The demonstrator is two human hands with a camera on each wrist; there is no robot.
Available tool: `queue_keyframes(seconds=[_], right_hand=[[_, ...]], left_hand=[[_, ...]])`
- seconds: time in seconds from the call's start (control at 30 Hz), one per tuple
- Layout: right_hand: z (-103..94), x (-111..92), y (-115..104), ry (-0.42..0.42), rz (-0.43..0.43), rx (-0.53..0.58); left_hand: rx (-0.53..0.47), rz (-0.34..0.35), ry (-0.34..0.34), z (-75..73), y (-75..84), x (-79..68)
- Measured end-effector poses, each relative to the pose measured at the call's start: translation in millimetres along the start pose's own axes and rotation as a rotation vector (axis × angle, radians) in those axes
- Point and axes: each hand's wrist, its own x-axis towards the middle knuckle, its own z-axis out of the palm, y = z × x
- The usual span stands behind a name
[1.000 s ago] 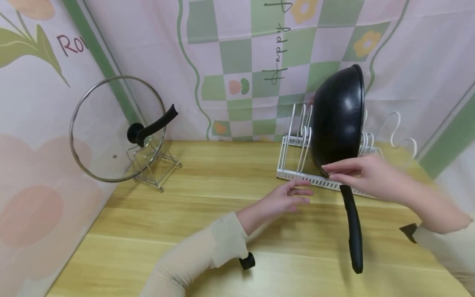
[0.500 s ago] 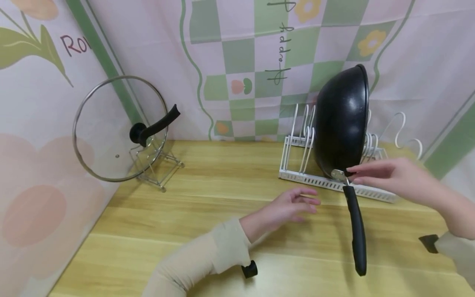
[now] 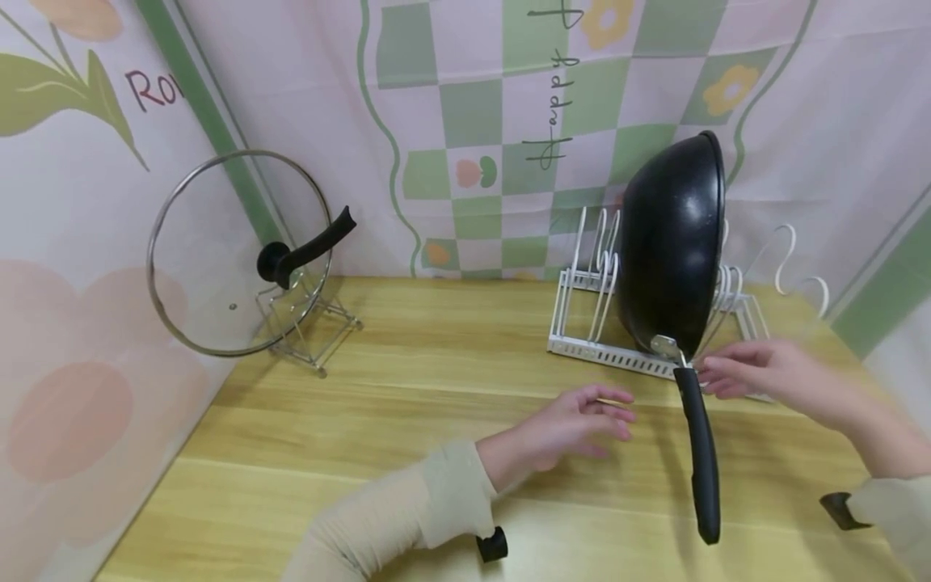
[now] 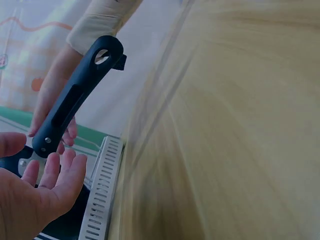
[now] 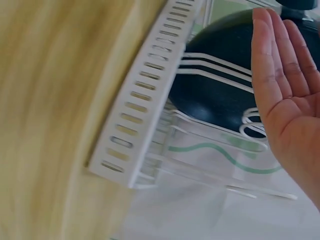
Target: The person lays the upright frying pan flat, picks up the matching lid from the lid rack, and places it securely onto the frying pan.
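A black wok (image 3: 669,242) stands on edge in a white wire rack (image 3: 604,354). Its black handle (image 3: 698,461) sticks out toward the front, over the wooden table. Just right of the handle's metal joint is my right hand (image 3: 785,384), its fingers extended and holding nothing; whether the fingertips touch the joint cannot be told. In the right wrist view, that hand's fingers (image 5: 267,65) look straight, beside the wok. My left hand (image 3: 570,424) hovers left of the handle with loosely bent, spread fingers, apart from the wok. The left wrist view shows its palm (image 4: 30,205) bare.
At the left, a glass lid with a black knob and handle (image 3: 313,246) leans upright in a small wire stand (image 3: 313,347). White wire loops (image 3: 785,259) rise from the rack's right end. A patterned curtain (image 3: 473,105) hangs right behind the table (image 3: 407,404).
My right hand has moved right and down from the wok's lower edge and handle joint. My left hand has drifted slightly right and down. The wok stays upright in the rack.
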Motion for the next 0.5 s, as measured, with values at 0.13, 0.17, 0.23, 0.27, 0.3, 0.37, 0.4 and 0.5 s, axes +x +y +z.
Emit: queue_keyframes(seconds=[0.13, 0.17, 0.23, 0.27, 0.3, 0.37, 0.4, 0.5], right_hand=[[3.7, 0.2, 10.3, -0.084, 0.008, 0.087], [4.9, -0.2, 11.2, -0.099, 0.029, 0.098], [8.2, -0.6, 12.0, -0.123, 0.075, 0.109], [10.0, -0.9, 11.8, -0.13, 0.093, 0.115], [11.9, -1.1, 11.6, -0.138, 0.105, 0.122], [15.4, -1.3, 10.7, -0.167, 0.107, 0.165], [16.7, -1.0, 10.5, -0.189, 0.096, 0.196], [20.5, -1.1, 10.1, -0.245, 0.07, 0.283]], left_hand=[[-0.011, -0.019, 0.0, 4.5, -2.5, -2.0], [-0.014, -0.021, 0.0, 5.5, -3.1, -2.4], [-0.024, -0.022, 0.002, 7.1, -4.9, -2.6], [-0.03, -0.024, 0.006, 7.9, -6.1, -2.5], [-0.036, -0.027, 0.011, 8.8, -7.2, -2.4], [-0.047, -0.031, 0.02, 10.8, -9.7, -1.9], [-0.05, -0.033, 0.025, 12.0, -11.0, -1.5], [-0.039, -0.036, 0.019, 16.2, -13.8, -1.8]])
